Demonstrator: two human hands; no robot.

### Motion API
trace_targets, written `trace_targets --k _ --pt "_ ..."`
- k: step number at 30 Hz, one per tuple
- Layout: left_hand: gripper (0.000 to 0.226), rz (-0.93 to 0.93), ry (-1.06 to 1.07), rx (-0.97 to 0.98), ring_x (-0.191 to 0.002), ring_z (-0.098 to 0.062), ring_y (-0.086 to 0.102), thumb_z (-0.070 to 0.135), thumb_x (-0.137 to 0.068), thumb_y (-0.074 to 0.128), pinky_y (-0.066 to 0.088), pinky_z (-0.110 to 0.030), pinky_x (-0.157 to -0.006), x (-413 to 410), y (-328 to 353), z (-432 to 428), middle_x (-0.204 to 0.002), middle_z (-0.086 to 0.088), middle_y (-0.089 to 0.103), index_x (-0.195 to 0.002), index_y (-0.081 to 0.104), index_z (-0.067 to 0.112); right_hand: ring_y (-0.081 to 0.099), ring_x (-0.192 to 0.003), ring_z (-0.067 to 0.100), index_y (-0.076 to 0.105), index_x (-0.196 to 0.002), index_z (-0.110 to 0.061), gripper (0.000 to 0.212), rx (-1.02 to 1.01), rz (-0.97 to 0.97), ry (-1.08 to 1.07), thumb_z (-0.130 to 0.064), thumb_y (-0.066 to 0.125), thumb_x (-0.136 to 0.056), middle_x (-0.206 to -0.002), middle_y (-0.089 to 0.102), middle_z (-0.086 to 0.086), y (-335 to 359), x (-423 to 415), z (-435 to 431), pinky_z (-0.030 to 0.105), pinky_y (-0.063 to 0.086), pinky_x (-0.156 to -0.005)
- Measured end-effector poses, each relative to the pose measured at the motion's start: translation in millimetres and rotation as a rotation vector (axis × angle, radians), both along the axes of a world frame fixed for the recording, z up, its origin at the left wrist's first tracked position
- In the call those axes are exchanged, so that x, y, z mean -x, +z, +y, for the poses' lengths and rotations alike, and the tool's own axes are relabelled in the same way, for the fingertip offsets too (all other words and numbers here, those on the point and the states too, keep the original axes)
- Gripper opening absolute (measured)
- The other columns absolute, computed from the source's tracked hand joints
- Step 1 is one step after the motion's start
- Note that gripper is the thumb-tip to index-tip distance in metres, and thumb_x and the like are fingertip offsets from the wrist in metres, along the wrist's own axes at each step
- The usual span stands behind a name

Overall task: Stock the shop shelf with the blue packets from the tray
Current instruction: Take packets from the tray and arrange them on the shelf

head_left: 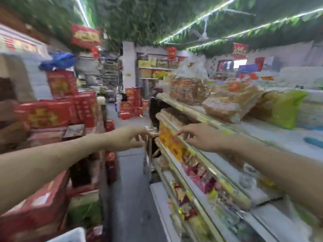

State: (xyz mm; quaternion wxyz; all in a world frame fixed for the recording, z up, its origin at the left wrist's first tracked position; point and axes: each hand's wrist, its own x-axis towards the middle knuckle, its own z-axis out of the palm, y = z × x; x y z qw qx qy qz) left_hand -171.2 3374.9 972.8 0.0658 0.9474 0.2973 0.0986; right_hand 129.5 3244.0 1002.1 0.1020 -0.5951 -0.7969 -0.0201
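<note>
Red boxes [35, 212] crowd left; snack shelf [192, 111] right

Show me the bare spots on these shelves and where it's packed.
Bare: the top shelf between the green bag and the blue item, and the tier below past the orange packets. Packed: the pink packets lower down.

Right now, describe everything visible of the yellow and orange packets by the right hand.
The yellow and orange packets sit in a row at the far end of the second shelf down, facing the aisle. They look like glossy plastic film, and the print is too blurred to read. The right hand reaches to their top edge with fingers stretched out. Blur hides whether it touches them.
</note>
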Motion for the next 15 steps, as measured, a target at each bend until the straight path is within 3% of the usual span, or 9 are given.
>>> trace_targets --k 2,5,7,10,15 --pt "0.047 0.09 0.176 0.034 -0.102 -0.012 0.065 0.037 -0.096 0.064 0.053 -0.034 -0.095 102.0 -29.5 6.4 -0.123 0.007 0.065 -0.141 0.056 0.029 0.06 -0.102 0.014 0.063 -0.132 -0.025 0.035 0.076 -0.031 0.12 -0.016 0.058 -0.098 -0.115 0.065 -0.005 -31.7 75.7 34.6 0.03 0.046 -0.088" --pt "0.05 0.206 0.384 0.116 -0.106 -0.012 0.064 0.041 -0.091 0.063 0.051 -0.03 -0.096 227.3 -65.5 -7.0 -0.128 0.007 0.065 -0.14 0.058 0.03 0.061 -0.105 0.016 0.066 -0.128 -0.025 0.035 0.198 -0.045 0.263 -0.014 0.058 -0.095 -0.117 0.065 -0.004 -82.0 180.1 70.3 0.035 0.048 -0.096" --pt "0.047 0.214 0.462 0.188 -0.105 -0.013 0.064 0.041 -0.091 0.061 0.051 -0.03 -0.094 287.1 -93.1 -26.4 -0.124 0.008 0.067 -0.136 0.06 0.031 0.06 -0.1 0.014 0.068 -0.125 -0.023 0.033 0.272 -0.018 0.364 -0.013 0.059 -0.095 -0.113 0.064 -0.005 -118.8 243.9 79.7 0.029 0.046 -0.093" --pt "0.033 0.206 0.492 0.296 -0.101 -0.008 0.062 0.031 -0.097 0.064 0.048 -0.024 -0.089 347.8 -151.9 -62.5 -0.112 0.016 0.063 -0.129 0.064 0.03 0.059 -0.097 0.008 0.071 -0.123 -0.024 0.032 0.416 0.037 0.495 -0.012 0.059 -0.096 -0.114 0.065 -0.007 -182.1 323.1 74.3 0.019 0.043 -0.087" --pt "0.028 0.3 0.495 0.531 -0.11 -0.011 0.061 0.028 -0.098 0.062 0.049 -0.027 -0.096 407.4 -261.8 -114.6 -0.124 0.007 0.063 -0.125 0.069 0.026 0.062 -0.109 0.012 0.071 -0.123 -0.025 0.033 0.669 -0.018 0.589 -0.013 0.055 -0.096 -0.124 0.065 -0.007 -297.1 404.6 55.6 0.031 0.049 -0.1"
